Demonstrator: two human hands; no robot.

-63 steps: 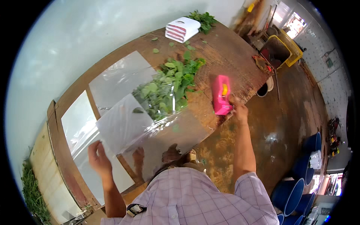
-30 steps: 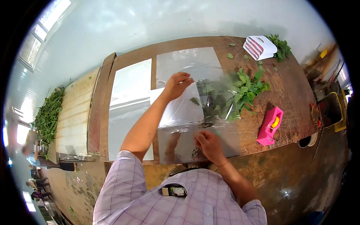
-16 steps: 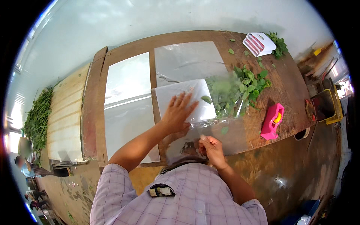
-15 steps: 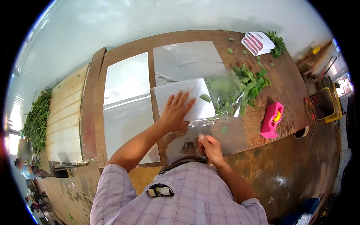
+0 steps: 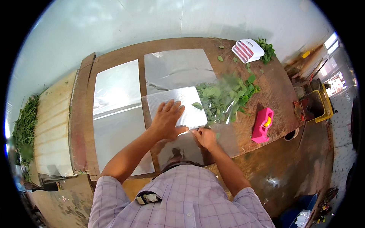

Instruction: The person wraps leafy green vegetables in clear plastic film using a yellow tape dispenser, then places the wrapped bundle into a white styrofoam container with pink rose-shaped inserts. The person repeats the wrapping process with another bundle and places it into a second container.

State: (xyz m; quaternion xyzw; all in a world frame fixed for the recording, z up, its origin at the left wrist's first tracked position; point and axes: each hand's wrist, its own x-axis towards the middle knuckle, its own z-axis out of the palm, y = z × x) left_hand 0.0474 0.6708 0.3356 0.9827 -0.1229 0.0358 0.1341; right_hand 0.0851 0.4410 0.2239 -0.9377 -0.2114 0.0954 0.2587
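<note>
My left hand (image 5: 167, 118) lies flat with fingers spread on a clear plastic sheet (image 5: 178, 102) folded over on the brown wooden table (image 5: 273, 95). My right hand (image 5: 205, 137) pinches the sheet's near edge just right of the left hand. A bunch of green leafy stems (image 5: 224, 98) lies partly under the transparent sheet, to the right of my hands.
More clear plastic sheets (image 5: 114, 106) cover the table's left and far parts. A pink tape dispenser (image 5: 262, 125) sits to the right. A white and red striped pack (image 5: 248, 50) and more greens (image 5: 268, 51) lie at the far corner. Greens (image 5: 24, 129) lie far left.
My left hand has slid a little nearer across the sheet, and my right hand has moved closer to it along the near edge. The view has shifted slightly.
</note>
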